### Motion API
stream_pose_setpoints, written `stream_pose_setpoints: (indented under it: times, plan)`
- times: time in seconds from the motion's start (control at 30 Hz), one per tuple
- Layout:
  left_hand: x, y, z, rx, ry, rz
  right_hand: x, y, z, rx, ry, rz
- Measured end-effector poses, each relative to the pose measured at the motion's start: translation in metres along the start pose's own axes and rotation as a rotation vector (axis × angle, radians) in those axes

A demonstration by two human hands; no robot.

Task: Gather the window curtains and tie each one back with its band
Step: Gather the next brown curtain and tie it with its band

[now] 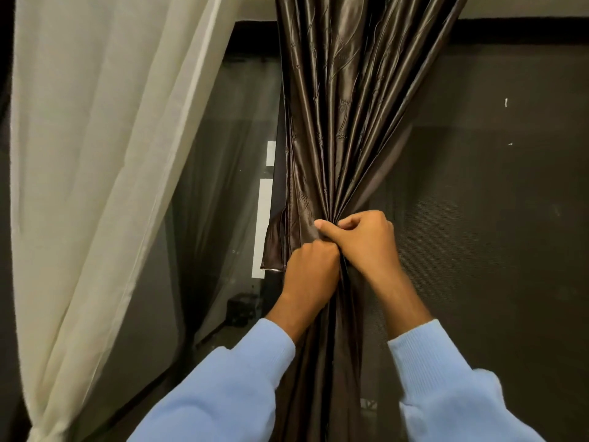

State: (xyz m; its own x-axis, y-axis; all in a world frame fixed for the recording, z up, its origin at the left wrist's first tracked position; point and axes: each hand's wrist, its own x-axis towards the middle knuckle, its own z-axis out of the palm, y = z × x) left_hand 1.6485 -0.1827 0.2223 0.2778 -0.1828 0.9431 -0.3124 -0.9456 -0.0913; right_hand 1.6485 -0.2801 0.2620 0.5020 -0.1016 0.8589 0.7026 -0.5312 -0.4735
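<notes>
**Inspector:** The brown satin curtain (334, 122) is found bunched into a narrow waist at mid-height, in the centre of the view, with pleats fanning out above and the remainder hanging straight down between the two blue sleeves (229, 393). Both hands are closed on it at the waist.

**Clerk:** How is each hand set?

**Inspector:** The left hand (310, 269) is clenched into a fist around the lower part of the bunch, knuckles towards the camera. The right hand (363, 240) is curled shut just above and touching it, thumb laid across the front folds. The stacked grip is judged to serve one purpose: the gathered folds are kept compressed so that a band can be passed round them.

**Clerk:** Is the band seen?

**Inspector:** It cannot be confirmed. A short flap of matching brown fabric (274, 247) hangs just left of the hands; whether it is the band or a turned edge of the curtain cannot be told. Anything held inside the fists is hidden.

**Clerk:** And the other curtain?

**Inspector:** The cream sheer curtain (95, 154) is drawn aside at the left, narrowing towards the lower corner. Its tie, if any, is not clearly visible. The brown curtain is judged gathered but not yet tied.
</notes>
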Motion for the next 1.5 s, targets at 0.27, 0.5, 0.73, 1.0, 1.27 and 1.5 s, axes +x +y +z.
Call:
stream_pose_setpoints:
  times: [0.27, 0.5, 0.73, 1.0, 1.27, 1.5]
  plan:
    - [0.003, -0.010, -0.013, -0.145, -0.145, -0.091, 0.003, -0.005, 0.009, -0.118, 0.084, -0.011]
    - [-0.007, -0.069, -0.034, -0.478, 0.229, -0.602, 0.000, -0.003, 0.006, -0.118, 0.138, -0.106]
    - [-0.002, -0.060, -0.039, -1.422, 0.073, -1.057, -0.005, 0.002, 0.007, -0.091, 0.145, -0.141]
    - [0.019, -0.019, -0.043, -1.464, -0.295, -0.914, -0.017, 0.011, 0.012, 0.060, 0.153, -0.197]
    - [0.032, -0.003, -0.028, -1.467, -0.341, -0.964, -0.034, 0.015, 0.030, 0.575, 0.278, 0.121]
    - [0.038, -0.002, -0.024, -1.393, -0.252, -0.941, -0.024, 0.017, 0.026, 0.646, 0.142, 0.150]
